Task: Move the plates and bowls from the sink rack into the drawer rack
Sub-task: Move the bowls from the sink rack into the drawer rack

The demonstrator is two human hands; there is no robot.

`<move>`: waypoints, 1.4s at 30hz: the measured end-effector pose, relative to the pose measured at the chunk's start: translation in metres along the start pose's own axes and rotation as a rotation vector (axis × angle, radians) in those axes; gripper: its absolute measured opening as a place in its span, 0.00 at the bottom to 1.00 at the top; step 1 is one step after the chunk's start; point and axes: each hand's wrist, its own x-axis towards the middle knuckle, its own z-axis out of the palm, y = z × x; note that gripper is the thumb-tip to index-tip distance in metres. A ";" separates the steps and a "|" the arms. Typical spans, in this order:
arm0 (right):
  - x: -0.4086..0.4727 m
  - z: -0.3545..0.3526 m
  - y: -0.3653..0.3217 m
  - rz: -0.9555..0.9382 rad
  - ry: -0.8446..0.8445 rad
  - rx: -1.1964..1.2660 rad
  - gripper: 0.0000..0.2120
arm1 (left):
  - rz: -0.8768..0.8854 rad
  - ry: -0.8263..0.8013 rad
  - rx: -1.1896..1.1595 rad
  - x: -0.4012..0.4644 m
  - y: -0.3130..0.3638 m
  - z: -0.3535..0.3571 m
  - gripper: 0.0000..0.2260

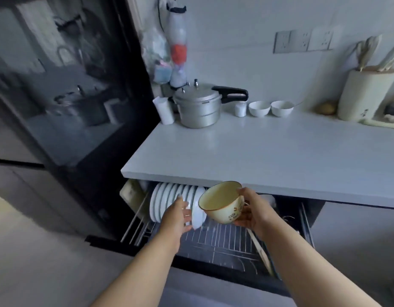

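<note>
The drawer rack (pixel 216 242) is pulled out under the white counter. Several white plates (pixel 162 200) stand on edge in a row at its left end. My left hand (pixel 177 216) grips the nearest white plate (pixel 197 214) by its rim at the right end of that row. My right hand (pixel 250 212) holds a cream bowl (pixel 220 202) with a dark rim and printed side, tilted with its mouth toward me, just above the rack and right of the plates. The sink rack is out of view.
On the white counter (pixel 269 151) stand a pressure cooker (pixel 198 107), a white cup (pixel 165 111), two small white bowls (pixel 271 108) and a knife block (pixel 366 94). A dark fridge (pixel 65 85) stands to the left. A wooden utensil (pixel 259 247) lies in the rack's right part.
</note>
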 end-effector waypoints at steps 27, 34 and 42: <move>0.181 0.222 0.146 0.410 -0.123 -0.569 0.21 | 0.021 0.373 0.713 0.128 -0.063 -0.223 0.26; 0.223 0.252 0.184 0.483 -0.169 -0.671 0.25 | 0.090 0.305 1.141 0.177 -0.083 -0.228 0.27; 0.244 0.285 0.208 0.542 -0.184 -0.866 0.28 | 0.171 0.338 1.321 0.199 -0.099 -0.229 0.33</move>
